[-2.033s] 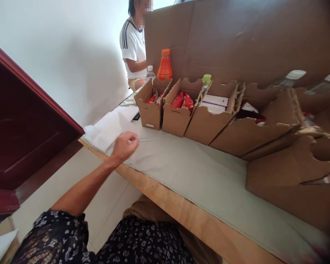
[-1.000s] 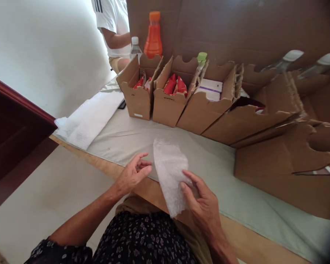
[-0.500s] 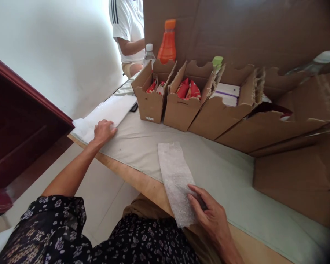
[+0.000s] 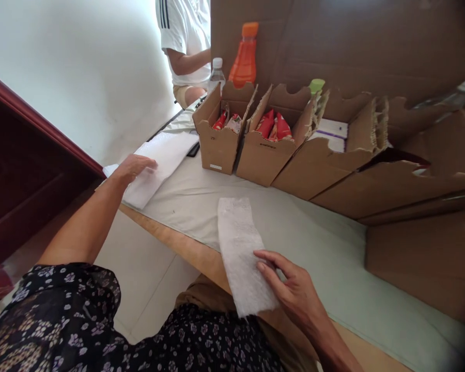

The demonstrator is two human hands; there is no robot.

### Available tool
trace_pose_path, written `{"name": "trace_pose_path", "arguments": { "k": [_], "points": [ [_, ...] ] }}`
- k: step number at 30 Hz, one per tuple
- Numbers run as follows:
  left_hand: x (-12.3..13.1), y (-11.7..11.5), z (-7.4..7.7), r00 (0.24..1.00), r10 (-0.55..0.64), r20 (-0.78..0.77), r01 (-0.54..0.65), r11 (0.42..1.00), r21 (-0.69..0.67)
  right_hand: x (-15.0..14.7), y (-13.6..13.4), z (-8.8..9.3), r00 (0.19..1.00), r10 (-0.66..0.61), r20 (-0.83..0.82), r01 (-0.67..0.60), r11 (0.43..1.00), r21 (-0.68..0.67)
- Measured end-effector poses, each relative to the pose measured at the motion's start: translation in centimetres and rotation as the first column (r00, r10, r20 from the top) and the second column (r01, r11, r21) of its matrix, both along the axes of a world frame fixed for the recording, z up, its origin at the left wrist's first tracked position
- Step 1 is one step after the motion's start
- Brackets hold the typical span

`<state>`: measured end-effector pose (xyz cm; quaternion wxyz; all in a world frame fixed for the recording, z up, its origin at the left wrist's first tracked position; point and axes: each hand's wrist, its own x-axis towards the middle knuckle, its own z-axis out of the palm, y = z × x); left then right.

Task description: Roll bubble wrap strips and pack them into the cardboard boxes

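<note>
My right hand [image 4: 292, 287] lies with fingers stretched flat on a white bubble-wrap strip [image 4: 240, 248], pressing its near end against the table edge. My left hand [image 4: 132, 166] reaches out to the left and rests palm down, fingers extended, on a stack of white bubble-wrap sheets [image 4: 160, 160] at the table's left end. The strip lies lengthwise on the grey-green table cover [image 4: 201, 201], its near end hanging over the wooden edge above my lap.
A row of open cardboard boxes [image 4: 220, 139] with red packets [image 4: 273, 126] lines the back, in front of a tall cardboard wall [image 4: 352, 46]. An orange bottle [image 4: 245, 54] and a water bottle [image 4: 217, 72] stand behind. Another person [image 4: 184, 36] sits at the far end. Dark red door [image 4: 27, 170] on the left.
The bubble-wrap strip was laid flat on the table under my right hand. My left hand went back out to the stack of sheets and now lies further onto it.
</note>
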<state>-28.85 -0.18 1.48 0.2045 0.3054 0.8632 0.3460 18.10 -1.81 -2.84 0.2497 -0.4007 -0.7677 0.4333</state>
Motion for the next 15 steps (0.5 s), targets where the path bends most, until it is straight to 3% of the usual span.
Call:
{"name": "trace_pose_path", "arguments": {
  "k": [4,8,12,15],
  "points": [
    [-0.3,-0.1,1.7,0.991,0.082,0.102,-0.093,0.989,0.112,-6.7,1.9,2.9,0.982,0.148,-0.119,-0.133,0.983,0.129],
    [-1.8,-2.1,4.3,0.986,0.159,0.054,-0.168,0.933,0.317,-13.3,3.1,4.4,0.940,0.186,-0.285,-0.089,0.943,0.321],
    [-3.4,-4.7,6.6,0.976,0.213,-0.038,-0.169,0.859,0.484,-18.0,3.2,2.5,0.929,0.172,-0.327,-0.013,0.899,0.437],
    [-2.6,-6.2,8.3,0.972,0.198,-0.127,-0.088,0.806,0.585,-20.4,3.1,0.0,0.972,0.218,-0.081,-0.174,0.912,0.371]
  ]
}}
